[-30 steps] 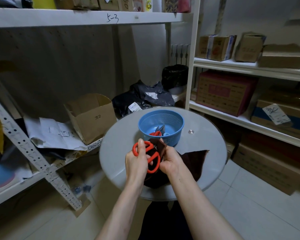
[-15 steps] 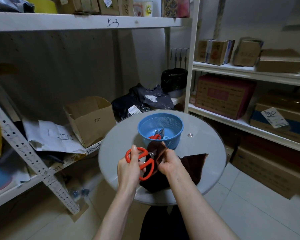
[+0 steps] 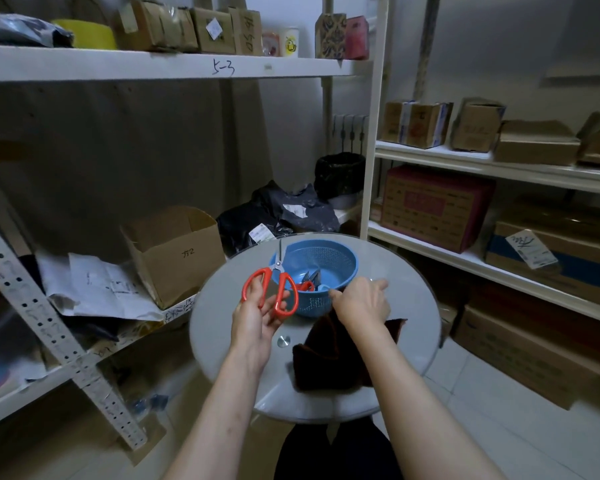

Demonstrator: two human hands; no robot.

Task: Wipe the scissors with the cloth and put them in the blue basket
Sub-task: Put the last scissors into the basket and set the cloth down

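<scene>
The scissors point(image 3: 277, 280) with the orange-red handles are sitting just left of centre frame. The left hand point(image 3: 257, 318) is gripping them by the handle loops, and the shut blades are pointing straight up past the left rim of the blue basket point(image 3: 347, 259). They are clear of the cloth point(image 3: 329, 358) and not in the basket yet. That dark brown cloth is hanging from the right hand point(image 3: 359, 303), whose fingers are curling round its top edge, and its lower part is pooling on the round glass desk point(image 3: 222, 306), lower centre. With blade and cloth well apart, I'm judging the wipe on this pair to be finished or paused. What's remaining looks like the short carry over the rim and the drop. The basket is already holding other pieces: a red-handled pair point(image 3: 305, 285) and some metal blades, which suggests earlier pairs are done.

Now, writing. "5-3" is showing in handwriting on the edge of the upper shelf point(image 3: 224, 67), top centre. The open cardboard box point(image 3: 177, 251) at mid-left is carrying a marker scrawl reading roughly "方2". A white cup point(image 3: 290, 41) up top is wearing a yellow smiley. The labels on the black bags and on the boxes to the right are too small or blurred to read.
</scene>
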